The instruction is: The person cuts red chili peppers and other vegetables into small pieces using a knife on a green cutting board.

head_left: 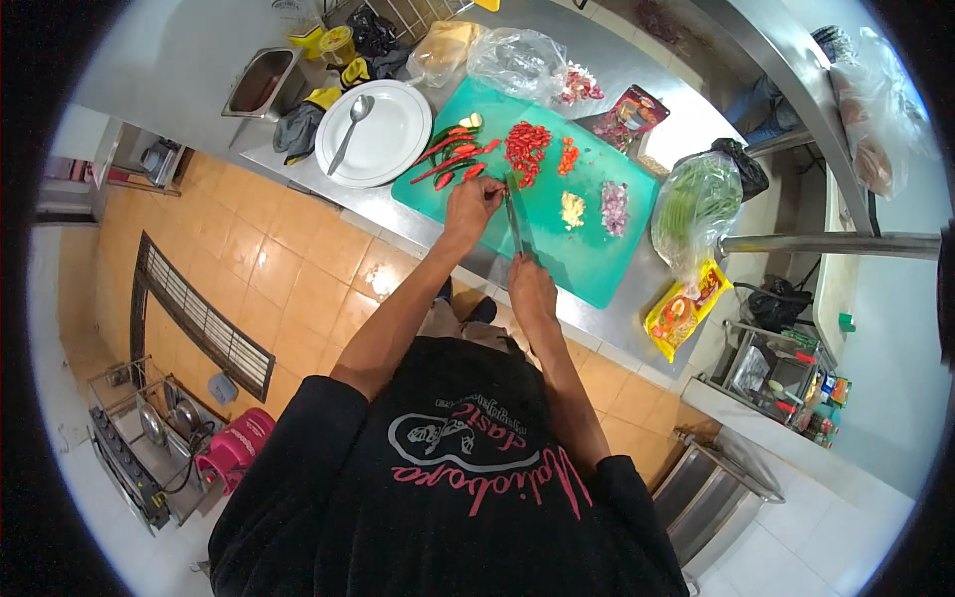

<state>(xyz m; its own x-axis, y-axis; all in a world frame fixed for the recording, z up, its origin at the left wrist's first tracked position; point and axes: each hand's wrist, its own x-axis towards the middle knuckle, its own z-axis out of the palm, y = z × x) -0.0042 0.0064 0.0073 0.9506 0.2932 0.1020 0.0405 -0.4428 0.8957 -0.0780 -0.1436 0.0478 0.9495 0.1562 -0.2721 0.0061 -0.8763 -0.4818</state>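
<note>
On a green cutting board my right hand is wrapped round the handle of a knife, its blade pointing away from me. Just left of the blade, my left hand has its fingertips pinched together; whatever lies between them is too small to make out. Beyond it are several whole red chillies and some pale garlic cloves. Chopped red chilli forms a pile past the knife tip, beside a smaller orange-red pile. Further right sit chopped garlic and diced shallot.
A white plate with a spoon stands left of the board, near a metal container. Plastic bags lie behind. On the right are a bag of green vegetables and a yellow packet. A metal post juts in there.
</note>
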